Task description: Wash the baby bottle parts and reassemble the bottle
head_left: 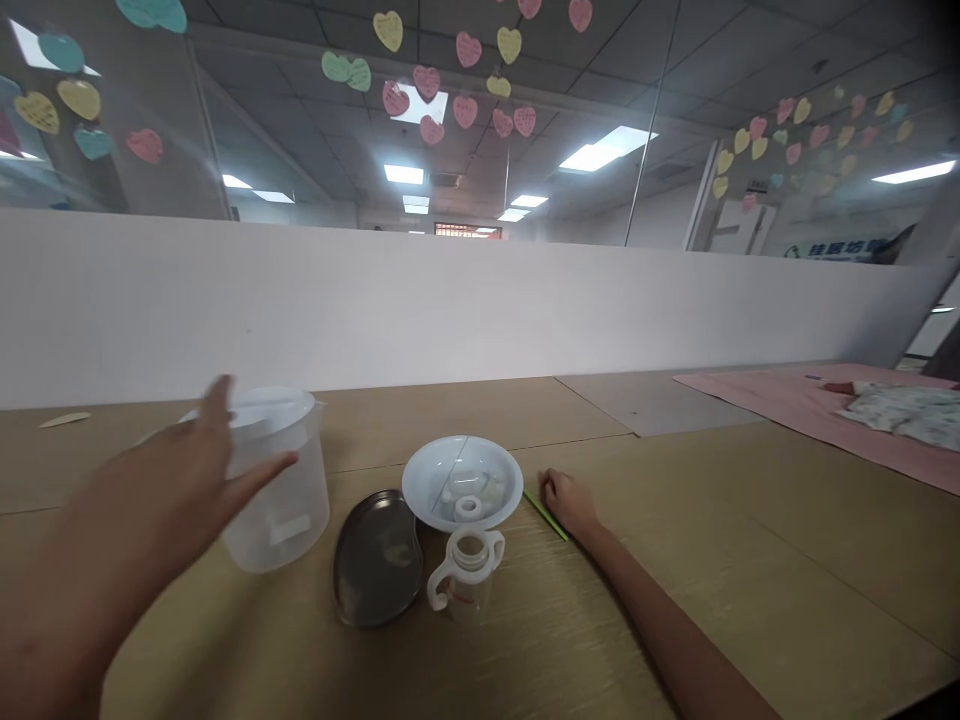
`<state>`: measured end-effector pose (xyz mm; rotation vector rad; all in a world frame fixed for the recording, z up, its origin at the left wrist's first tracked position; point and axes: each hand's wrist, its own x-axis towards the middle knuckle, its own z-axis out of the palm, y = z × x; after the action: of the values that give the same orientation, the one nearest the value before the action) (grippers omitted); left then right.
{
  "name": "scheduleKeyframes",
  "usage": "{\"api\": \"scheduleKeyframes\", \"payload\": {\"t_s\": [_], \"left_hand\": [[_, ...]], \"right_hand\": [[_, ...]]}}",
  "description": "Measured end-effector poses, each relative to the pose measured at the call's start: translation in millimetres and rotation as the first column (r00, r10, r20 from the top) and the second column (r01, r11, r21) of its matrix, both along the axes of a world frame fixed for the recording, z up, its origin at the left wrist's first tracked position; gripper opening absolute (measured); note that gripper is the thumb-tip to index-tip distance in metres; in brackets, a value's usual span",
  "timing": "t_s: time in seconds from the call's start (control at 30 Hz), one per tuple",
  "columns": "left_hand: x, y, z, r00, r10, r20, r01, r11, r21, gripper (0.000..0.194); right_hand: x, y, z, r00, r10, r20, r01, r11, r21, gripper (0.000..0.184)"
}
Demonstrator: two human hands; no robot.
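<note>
My left hand (176,475), slightly blurred, is raised with thumb and fingers apart, in front of a translucent plastic pitcher (289,490) with a lid. It covers the pitcher's left part; I cannot tell whether they touch. My right hand (568,500) rests on the table with its fingers curled in, beside a thin green stick (546,516). Between the hands stand a metal kidney dish (379,565), a white bowl (420,478) and a clear baby bottle (470,580) with two white handles and no cap. Inside the bowl lie a white ring (469,508) and clear pieces.
A low white wall (450,310) with glass above runs behind the brown tabletop (712,560). Heart-shaped paper notes stick to the glass. A pink cloth (795,405) with a patterned white fabric (907,412) lies far right. A pale flat piece (65,420) lies far left.
</note>
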<state>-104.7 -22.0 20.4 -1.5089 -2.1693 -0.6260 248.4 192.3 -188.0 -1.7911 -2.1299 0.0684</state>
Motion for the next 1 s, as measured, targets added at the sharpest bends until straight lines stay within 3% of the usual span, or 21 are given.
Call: {"api": "scheduleKeyframes", "payload": {"t_s": [0.07,0.17,0.23,0.33,0.43,0.53,0.8,1.0], "left_hand": [[36,6,-1.4,0.977,-0.192,-0.093,0.189,0.981,-0.042,0.067],[81,30,-17.1,0.855,-0.519,0.01,0.514,0.844,-0.151,0.044],[98,52,-35.7,0.781,-0.616,0.099,0.623,0.762,-0.177,0.039],[109,83,-67.8,0.708,-0.669,0.228,0.707,0.674,-0.214,0.035],[111,107,-94.8,0.695,-0.672,0.256,0.717,0.629,-0.3,0.035],[115,123,-110.7,0.698,-0.676,0.235,0.704,0.587,-0.4,0.037],[122,134,-119.8,0.716,-0.664,0.214,0.665,0.557,-0.497,0.029],[123,144,-128.1,0.773,-0.593,0.225,0.61,0.597,-0.521,0.03]], "right_hand": [[0,-1,1.1,1.0,-0.003,0.004,0.003,1.0,-0.004,0.026],[-2,-3,4.3,1.0,-0.001,0.011,0.001,1.0,-0.013,0.026],[-3,-5,7.1,1.0,0.007,0.014,-0.007,1.0,-0.015,0.026],[-6,-8,11.5,1.0,0.02,0.019,-0.019,1.0,-0.019,0.026],[-11,-11,15.3,0.999,0.029,0.026,-0.028,0.999,-0.026,0.03],[-15,-15,18.5,0.998,0.047,0.031,-0.046,0.999,-0.029,0.032],[-22,-24,22.6,0.992,0.117,0.041,-0.115,0.993,-0.036,0.031],[-26,-28,23.5,0.987,0.153,0.047,-0.151,0.987,-0.053,0.031]]}}
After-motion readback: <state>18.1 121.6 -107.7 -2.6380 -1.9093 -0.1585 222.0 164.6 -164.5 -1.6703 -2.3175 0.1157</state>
